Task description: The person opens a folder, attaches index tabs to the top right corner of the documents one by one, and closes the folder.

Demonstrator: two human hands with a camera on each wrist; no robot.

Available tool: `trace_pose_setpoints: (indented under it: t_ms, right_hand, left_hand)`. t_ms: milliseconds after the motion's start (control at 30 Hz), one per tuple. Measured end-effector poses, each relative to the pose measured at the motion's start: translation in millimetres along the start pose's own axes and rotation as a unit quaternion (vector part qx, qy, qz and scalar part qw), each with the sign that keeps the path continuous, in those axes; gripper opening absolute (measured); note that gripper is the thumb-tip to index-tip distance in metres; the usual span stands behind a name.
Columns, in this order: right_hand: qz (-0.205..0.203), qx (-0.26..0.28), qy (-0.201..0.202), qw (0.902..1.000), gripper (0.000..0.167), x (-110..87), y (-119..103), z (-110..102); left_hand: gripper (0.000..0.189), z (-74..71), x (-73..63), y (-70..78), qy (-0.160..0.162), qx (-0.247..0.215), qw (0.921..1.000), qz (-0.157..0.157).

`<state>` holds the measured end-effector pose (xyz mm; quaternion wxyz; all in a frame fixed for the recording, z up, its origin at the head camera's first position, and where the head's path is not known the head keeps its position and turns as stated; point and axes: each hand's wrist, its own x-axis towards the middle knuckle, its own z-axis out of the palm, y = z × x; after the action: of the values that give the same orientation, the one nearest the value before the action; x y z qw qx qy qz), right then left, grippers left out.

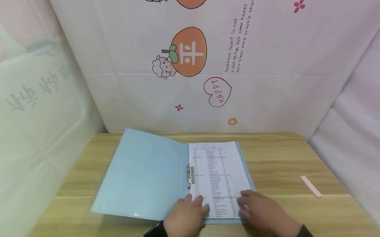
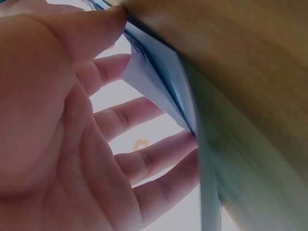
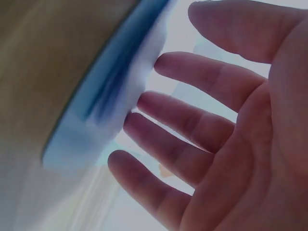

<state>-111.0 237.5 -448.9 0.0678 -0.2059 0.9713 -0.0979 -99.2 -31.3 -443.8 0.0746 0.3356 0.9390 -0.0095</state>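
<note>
A light blue folder (image 1: 146, 176) lies spread on the table, its cover turned to the left. On its right side rests a stack of printed sheets (image 1: 220, 176), beside a metal clip (image 1: 189, 175) at the spine. My left hand (image 1: 185, 217) reaches over the near edge, fingertips resting on the lower left of the sheets. In the left wrist view its fingers (image 2: 144, 161) are spread and its thumb is by the folder's edge. My right hand (image 1: 265, 212) touches the lower right edge of the sheets; its fingers (image 3: 192, 120) are extended and loosely bent.
A pale pink strip (image 1: 311, 186) lies on the wooden table (image 1: 280, 161) to the right of the folder. Behind the table hangs a white printed cloth (image 1: 131, 77), and pale cloth also borders both sides.
</note>
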Motion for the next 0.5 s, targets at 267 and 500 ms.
trace_pose_setpoints:
  t_ms: [267,500]
  right_hand:
    - [0.029,-0.019,0.102,0.9941,0.041,-12.7,74,-16]
    - [0.124,-0.035,0.073,0.9889,0.036,-30.9,166,-39]
  left_hand:
    - [0.033,0.0,-0.2,-1.1,0.000,0.018,0.9998,-0.005]
    - [0.038,-2.1,-2.4,-7.2,-0.002,0.011,0.9997,-0.023]
